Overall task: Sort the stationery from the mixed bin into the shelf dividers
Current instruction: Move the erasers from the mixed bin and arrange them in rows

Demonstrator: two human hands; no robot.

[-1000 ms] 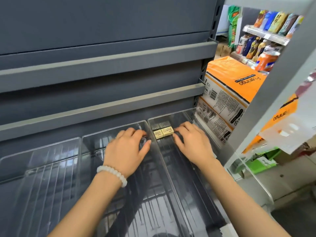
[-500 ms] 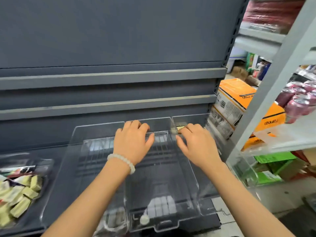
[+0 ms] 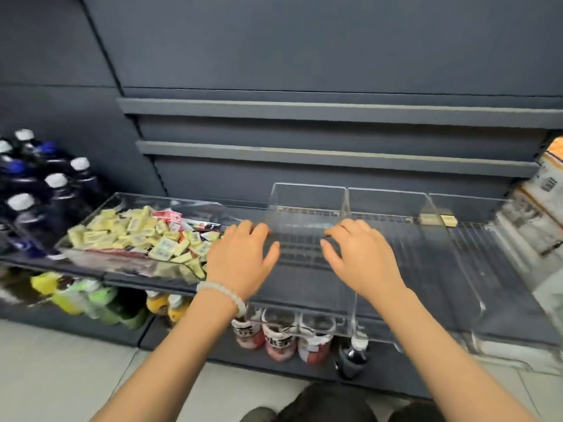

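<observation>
A clear mixed bin (image 3: 91, 220) on the dark shelf at the left holds several pale yellow wrapped erasers (image 3: 166, 248) and some red packets (image 3: 169, 216). To its right stand clear shelf dividers (image 3: 345, 202) in a row. Two yellow erasers (image 3: 437, 219) lie at the back of the right divider. My left hand (image 3: 243, 258), with a white bead bracelet, hovers over the left divider beside the bin, fingers spread and holding nothing. My right hand (image 3: 361, 255) hovers over the middle divider, fingers loosely bent, empty.
Dark bottles with white caps (image 3: 54, 184) stand at the far left. Drink bottles (image 3: 280, 339) fill the lower shelf. Orange and white boxes (image 3: 545, 193) sit at the right edge. Grey back panels and rails rise behind.
The view has swung left and pulled back, bringing the mixed bin into sight. Both hands have drawn back from the back of the dividers; the two erasers stay in the right one.
</observation>
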